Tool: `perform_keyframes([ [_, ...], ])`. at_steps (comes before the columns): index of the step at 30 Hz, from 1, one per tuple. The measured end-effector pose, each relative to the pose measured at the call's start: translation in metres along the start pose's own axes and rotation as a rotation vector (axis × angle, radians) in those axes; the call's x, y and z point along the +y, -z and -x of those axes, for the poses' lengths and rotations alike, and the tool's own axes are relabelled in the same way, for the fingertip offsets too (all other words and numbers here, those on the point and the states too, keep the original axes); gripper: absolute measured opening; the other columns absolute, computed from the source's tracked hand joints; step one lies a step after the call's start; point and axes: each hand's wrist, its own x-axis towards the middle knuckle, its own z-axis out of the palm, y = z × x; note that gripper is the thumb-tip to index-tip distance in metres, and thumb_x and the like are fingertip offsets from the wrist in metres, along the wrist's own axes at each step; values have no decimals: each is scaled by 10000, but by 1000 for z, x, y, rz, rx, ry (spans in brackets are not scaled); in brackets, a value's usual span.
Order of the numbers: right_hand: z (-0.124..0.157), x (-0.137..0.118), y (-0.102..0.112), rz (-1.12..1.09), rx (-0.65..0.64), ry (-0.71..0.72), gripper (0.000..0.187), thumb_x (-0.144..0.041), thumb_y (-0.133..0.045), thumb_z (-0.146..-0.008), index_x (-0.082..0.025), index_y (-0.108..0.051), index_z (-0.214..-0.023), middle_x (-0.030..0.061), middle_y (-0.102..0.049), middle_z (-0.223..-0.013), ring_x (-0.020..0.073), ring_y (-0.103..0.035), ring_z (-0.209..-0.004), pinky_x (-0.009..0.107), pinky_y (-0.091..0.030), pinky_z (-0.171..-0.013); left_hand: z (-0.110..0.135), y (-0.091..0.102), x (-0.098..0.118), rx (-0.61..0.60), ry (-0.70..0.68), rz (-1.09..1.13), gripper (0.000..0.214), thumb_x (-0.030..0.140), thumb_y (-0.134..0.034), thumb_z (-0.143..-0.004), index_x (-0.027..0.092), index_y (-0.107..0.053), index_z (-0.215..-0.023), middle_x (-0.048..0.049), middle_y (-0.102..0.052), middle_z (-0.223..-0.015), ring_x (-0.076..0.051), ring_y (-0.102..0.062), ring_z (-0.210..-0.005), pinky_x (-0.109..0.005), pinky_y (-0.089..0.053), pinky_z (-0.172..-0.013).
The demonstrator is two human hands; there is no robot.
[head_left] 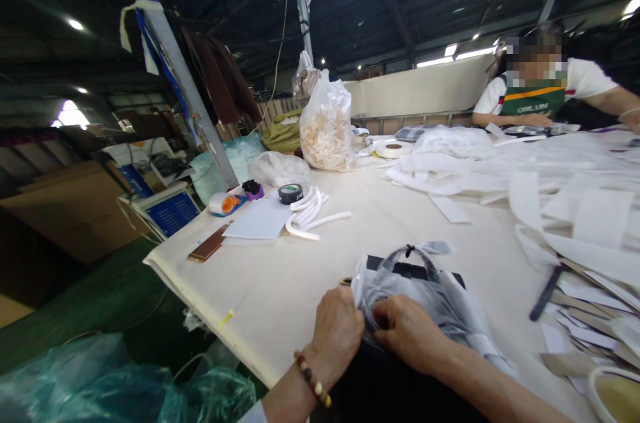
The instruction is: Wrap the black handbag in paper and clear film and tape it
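In front of me on the table is a black bag (456,278) with clear plastic film (434,302) bunched over it. Its curved handle (400,256) is wrapped too, with a small black tie at the top. My left hand (337,326), with a beaded bracelet at the wrist, is closed at the bag's left side; its fingers curl over the edge of the film. My right hand (413,333) is pinched on the crumpled film below the handle. The bag's lower part is dark and partly hidden by my forearms.
White strips (550,203) cover the right side, with paper scraps (580,323) and a cup (617,393) nearer. Ahead left lie white tubes (307,213), black tape (291,194) and a paper sheet (260,220). A filled plastic bag (327,126) stands behind. Across the table a person (537,96) works.
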Motion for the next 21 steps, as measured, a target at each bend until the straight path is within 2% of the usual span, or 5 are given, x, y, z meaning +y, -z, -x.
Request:
perform_keyframes([
  [8, -5, 8, -5, -15, -29, 142, 217, -117, -512, -547, -173, -314, -479, -55, -253, -485, 90, -288, -499, 252, -176, -501, -5, -1, 0, -24, -34, 53, 226, 44, -422, -629, 89, -624, -719, -63, -587, -660, -163, -512, -623, -247, -296, -550],
  [13, -7, 11, -1, -6, -52, 215, 239, -107, -506, -528, -174, -286, -467, -57, -221, -470, 89, -248, -484, 251, -178, -492, -12, -9, -6, -43, -61, 106, 201, 56, -397, -671, 126, -573, -601, -20, -572, -617, -142, -482, -593, -231, -283, -519],
  [17, -5, 10, 2, 9, -60, 241, 240, -102, -512, -533, -175, -297, -455, -58, -222, -462, 90, -237, -479, 244, -192, -486, -13, -16, -9, -42, -86, 117, 225, 90, -370, -740, 133, -570, -646, -30, -586, -666, -157, -502, -648, -238, -323, -561],
  [21, -5, 8, 4, 22, -62, 240, 171, -84, -519, -531, -168, -397, -445, -50, -323, -438, 88, -271, -458, 236, -206, -462, -9, -18, -11, -42, -108, 98, 255, 65, -329, -771, 113, -576, -728, -68, -597, -753, -168, -517, -719, -259, -348, -644],
])
